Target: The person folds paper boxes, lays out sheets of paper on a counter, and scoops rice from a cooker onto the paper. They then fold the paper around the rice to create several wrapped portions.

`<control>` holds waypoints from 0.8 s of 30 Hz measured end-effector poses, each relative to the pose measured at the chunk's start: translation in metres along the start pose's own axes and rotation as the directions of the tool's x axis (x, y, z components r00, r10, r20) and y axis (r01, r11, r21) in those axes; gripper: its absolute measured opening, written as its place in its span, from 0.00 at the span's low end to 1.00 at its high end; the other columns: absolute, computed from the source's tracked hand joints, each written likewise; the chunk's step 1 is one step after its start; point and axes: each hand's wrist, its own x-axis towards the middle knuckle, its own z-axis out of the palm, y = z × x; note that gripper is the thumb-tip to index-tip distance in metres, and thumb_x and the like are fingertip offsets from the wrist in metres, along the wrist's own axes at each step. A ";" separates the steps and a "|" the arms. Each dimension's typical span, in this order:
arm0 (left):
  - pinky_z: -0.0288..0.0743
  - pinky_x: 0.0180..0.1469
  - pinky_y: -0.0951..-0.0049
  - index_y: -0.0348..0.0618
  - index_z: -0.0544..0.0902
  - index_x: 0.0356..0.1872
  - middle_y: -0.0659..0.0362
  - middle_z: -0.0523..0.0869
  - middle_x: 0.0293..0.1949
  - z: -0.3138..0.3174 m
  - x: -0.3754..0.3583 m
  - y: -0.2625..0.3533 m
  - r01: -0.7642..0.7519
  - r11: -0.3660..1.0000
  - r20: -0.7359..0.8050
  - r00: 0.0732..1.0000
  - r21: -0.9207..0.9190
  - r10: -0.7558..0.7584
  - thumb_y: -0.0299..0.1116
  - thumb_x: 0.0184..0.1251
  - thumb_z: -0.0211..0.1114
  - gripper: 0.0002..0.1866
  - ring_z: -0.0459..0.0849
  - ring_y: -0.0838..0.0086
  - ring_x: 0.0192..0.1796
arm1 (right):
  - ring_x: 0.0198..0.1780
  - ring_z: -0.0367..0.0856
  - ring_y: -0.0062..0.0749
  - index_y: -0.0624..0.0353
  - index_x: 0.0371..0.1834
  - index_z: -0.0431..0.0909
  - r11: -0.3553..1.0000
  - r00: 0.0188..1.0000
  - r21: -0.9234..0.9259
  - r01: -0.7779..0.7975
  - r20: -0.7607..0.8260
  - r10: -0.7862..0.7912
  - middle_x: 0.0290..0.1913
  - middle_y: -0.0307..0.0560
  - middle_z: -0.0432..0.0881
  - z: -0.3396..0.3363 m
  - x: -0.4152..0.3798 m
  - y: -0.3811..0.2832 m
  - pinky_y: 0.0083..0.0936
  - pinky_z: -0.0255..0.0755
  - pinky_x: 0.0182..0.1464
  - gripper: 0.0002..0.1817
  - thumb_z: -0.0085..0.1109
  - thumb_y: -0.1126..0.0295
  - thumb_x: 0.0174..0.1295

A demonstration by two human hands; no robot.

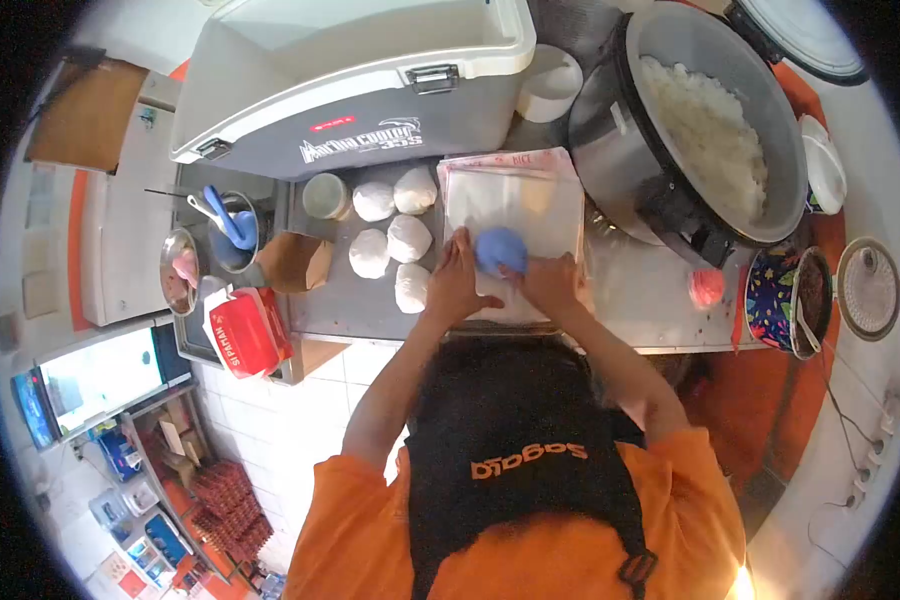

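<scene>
A stack of wrapping paper sheets [540,215] lies on the metal counter in front of me. On it rests a round blue object [501,251], which looks like the bowl of a rice scoop. My left hand [454,280] lies on the paper at the left of the blue object, fingers stretched out and thumb apart. From the right, my right hand [550,285] meets the near side of the blue object with its fingers curled; its handle is hidden in that hand. Several white wrapped bundles [409,239] sit left of the paper.
A large grey cooler [370,125] stands behind the bundles. Back right is a big pot of rice [615,150]. A patterned tub [773,300] and a pink ball [706,288] are at the right. Red printed packets [247,332] and a metal pot with blue-handled utensils [234,250] are at the left.
</scene>
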 end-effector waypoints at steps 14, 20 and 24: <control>0.55 0.80 0.51 0.22 0.64 0.70 0.34 0.68 0.73 0.054 -0.050 -0.026 -0.371 0.824 0.099 0.925 0.427 0.366 0.46 0.68 0.65 0.41 0.62 0.44 0.78 | 0.28 0.84 0.55 0.57 0.37 0.79 0.878 0.806 0.254 -0.406 -0.353 0.475 0.24 0.57 0.83 -0.030 -0.118 0.113 0.50 0.77 0.42 0.23 0.60 0.45 0.69; 0.71 0.71 0.54 0.37 0.77 0.64 0.44 0.80 0.65 0.025 -0.051 -0.018 -0.338 0.939 0.199 0.926 0.062 0.320 0.26 0.64 0.61 0.25 0.75 0.51 0.70 | 0.56 0.79 0.58 0.66 0.48 0.78 0.958 0.650 0.203 -0.201 -0.704 0.286 0.54 0.61 0.82 -0.043 -0.110 0.111 0.49 0.73 0.59 0.24 0.74 0.59 0.59; 0.82 0.58 0.59 0.41 0.86 0.53 0.47 0.89 0.51 -0.016 -0.029 0.013 -0.232 0.968 0.149 0.958 -0.091 0.244 0.22 0.64 0.58 0.17 0.87 0.54 0.54 | 0.62 0.78 0.53 0.60 0.56 0.80 0.855 0.890 0.374 0.359 -0.414 -0.193 0.58 0.55 0.81 -0.025 -0.076 0.055 0.47 0.72 0.63 0.30 0.70 0.49 0.58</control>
